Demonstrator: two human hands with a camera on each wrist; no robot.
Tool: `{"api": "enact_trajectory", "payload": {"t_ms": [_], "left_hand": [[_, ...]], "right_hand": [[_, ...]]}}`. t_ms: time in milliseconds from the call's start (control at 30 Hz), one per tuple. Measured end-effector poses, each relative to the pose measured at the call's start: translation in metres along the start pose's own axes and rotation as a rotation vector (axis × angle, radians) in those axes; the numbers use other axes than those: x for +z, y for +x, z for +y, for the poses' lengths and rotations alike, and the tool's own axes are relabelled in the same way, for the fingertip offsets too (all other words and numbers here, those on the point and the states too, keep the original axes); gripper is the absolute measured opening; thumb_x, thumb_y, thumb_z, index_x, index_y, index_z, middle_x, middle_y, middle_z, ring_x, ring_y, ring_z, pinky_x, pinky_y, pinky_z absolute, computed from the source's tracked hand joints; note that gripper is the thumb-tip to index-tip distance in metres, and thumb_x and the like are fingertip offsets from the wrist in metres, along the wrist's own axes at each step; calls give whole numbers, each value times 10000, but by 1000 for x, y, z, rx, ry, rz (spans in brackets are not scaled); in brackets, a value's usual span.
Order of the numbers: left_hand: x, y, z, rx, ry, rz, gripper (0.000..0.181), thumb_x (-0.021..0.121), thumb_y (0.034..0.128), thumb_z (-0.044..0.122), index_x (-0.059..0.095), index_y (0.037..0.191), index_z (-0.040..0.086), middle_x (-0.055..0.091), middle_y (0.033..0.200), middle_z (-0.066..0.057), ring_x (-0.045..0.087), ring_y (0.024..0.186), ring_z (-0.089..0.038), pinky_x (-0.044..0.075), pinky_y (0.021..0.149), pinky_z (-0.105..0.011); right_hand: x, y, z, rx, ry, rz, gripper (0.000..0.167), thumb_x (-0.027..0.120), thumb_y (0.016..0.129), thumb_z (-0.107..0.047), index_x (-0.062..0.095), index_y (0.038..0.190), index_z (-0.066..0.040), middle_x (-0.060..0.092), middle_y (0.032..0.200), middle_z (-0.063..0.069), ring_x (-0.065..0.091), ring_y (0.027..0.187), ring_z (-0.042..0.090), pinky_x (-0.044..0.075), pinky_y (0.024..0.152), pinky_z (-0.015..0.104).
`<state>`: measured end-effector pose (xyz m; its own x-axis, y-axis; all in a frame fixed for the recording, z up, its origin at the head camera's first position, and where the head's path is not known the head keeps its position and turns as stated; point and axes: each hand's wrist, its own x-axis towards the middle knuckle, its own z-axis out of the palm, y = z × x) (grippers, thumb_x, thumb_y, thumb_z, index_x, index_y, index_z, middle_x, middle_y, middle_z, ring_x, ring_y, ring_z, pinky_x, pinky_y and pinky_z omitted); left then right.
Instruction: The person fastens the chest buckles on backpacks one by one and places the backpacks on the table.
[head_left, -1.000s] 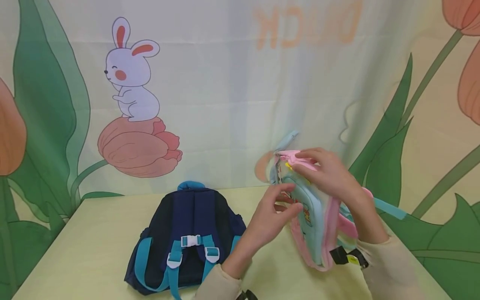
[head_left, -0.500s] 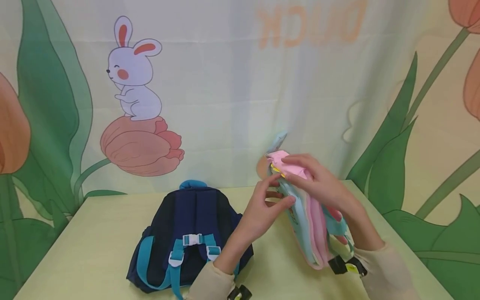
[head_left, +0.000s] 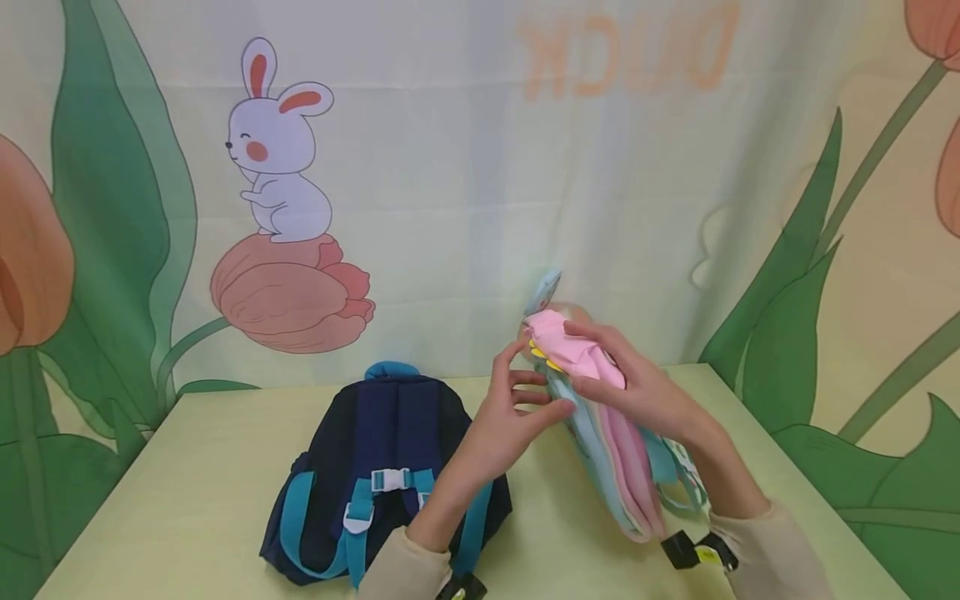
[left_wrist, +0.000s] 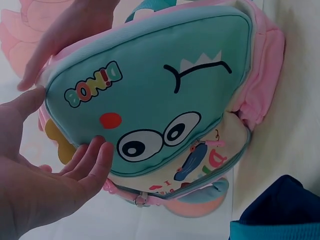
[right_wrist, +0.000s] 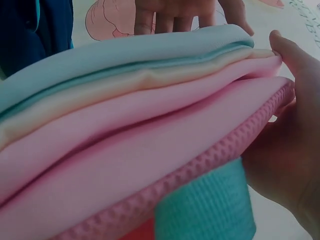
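A small kids' backpack point(head_left: 600, 442) in mint green, cream and pink leans at a slant over the table's right side. Its front panel point(left_wrist: 145, 100), seen in the left wrist view, carries cartoon eyes, a toothed mouth and lettering. My right hand point(head_left: 637, 379) grips one end, thumb on one face and palm on the other, as the right wrist view shows. Against the front panel, near that same end, my left hand point(head_left: 517, 408) rests with loosely bent fingers. Teal straps point(head_left: 675, 475) hang behind the bag. Seen edge-on from the head, the front is mostly hidden.
A navy backpack point(head_left: 393, 433) with turquoise straps and white buckles lies to the left, straps facing up, partly behind my left forearm. Behind the pale yellow table point(head_left: 202, 467) hangs a curtain point(head_left: 442, 167) printed with a rabbit and tulips.
The mint and pink backpack has turned, so its front panel faces further left and more of its pink side shows. Both hands have shifted slightly left with it.
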<state>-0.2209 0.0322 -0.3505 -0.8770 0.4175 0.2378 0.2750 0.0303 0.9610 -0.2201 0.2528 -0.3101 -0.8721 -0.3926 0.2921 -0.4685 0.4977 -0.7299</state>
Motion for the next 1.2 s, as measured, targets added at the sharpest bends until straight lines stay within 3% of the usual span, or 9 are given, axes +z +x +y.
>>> {"api": "enact_trajectory", "payload": {"t_ms": [167,367,600,867,1200], "left_hand": [[-9,-1,-2,-2,7,-10,855,718,906,396,154,1549,407,514,1341,-42,584,1179,-203,531,949,-396],[-17,-1,-9,-14,49,-22,880,723,898,404,145,1561,393,535,1317,-47,575,1185,-218,530,939,-409],[-17,-5,-19,-48,104,-99,912,729,883,438,133,1572,388,567,1243,-40,593,1120,-195,548,871,-364],[-17,-9,-28,-83,120,-181,860,740,885,391,219,1563,311,590,1236,-17,611,1083,-182,543,850,-343],[-16,-14,-37,-151,155,-232,866,745,881,387,218,1562,283,622,1177,-34,636,1027,-169,541,831,-371]], "right_hand": [[2,-3,7,-35,31,-27,744,672,939,-252,258,1546,-370,265,1535,17,378,1308,307,474,969,540],[6,-10,15,27,74,-107,774,711,920,-280,255,1533,-404,347,1476,-2,460,1260,296,503,945,429],[13,-20,25,-2,24,-146,800,756,889,-301,297,1540,-367,401,1482,-48,501,1285,255,539,917,320],[24,-29,33,-40,-47,-140,787,789,844,-377,358,1502,-398,449,1444,-140,532,1256,185,545,919,322],[34,-36,45,-89,-119,-141,753,781,842,-423,396,1486,-363,481,1446,-140,526,1273,129,512,970,311]]}}
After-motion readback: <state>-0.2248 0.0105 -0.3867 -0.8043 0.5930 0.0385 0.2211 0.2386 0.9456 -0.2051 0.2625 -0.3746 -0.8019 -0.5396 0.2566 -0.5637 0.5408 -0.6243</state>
